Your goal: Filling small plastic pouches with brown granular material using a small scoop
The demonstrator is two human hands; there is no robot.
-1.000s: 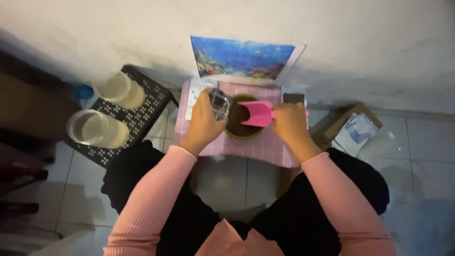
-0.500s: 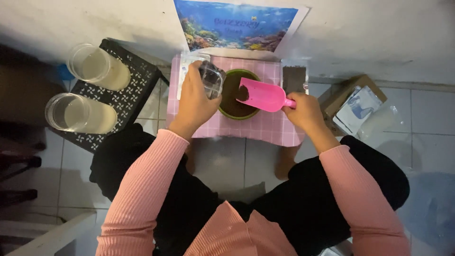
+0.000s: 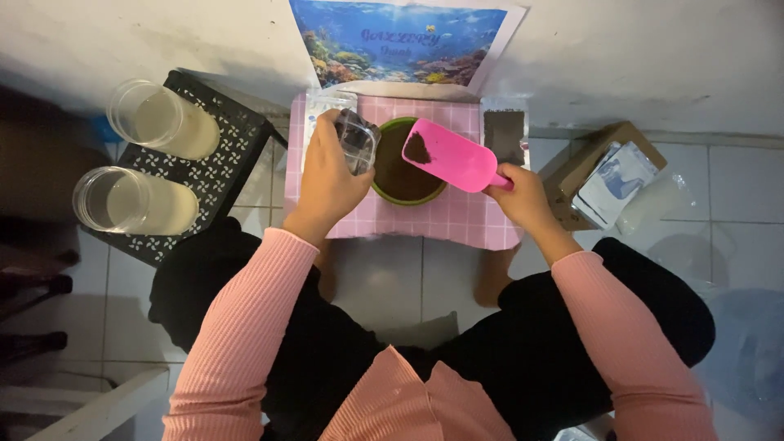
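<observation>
left hand [image 3: 327, 184] grips clear cup [image 3: 358, 140]; right hand [image 3: 523, 196] holds pink scoop [image 3: 453, 155]

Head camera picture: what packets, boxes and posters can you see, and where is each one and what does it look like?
Poster: against the wall behind the pink checked mat; rectangular, blue underwater reef scene.
Clear packet: back left of the mat; flat, see-through, pale.
Dark packet: back right of the mat; flat rectangle, dark contents.
Cardboard box: on the floor, right of the mat; brown, open.
White-blue pouches: in the box; flat.
</observation>
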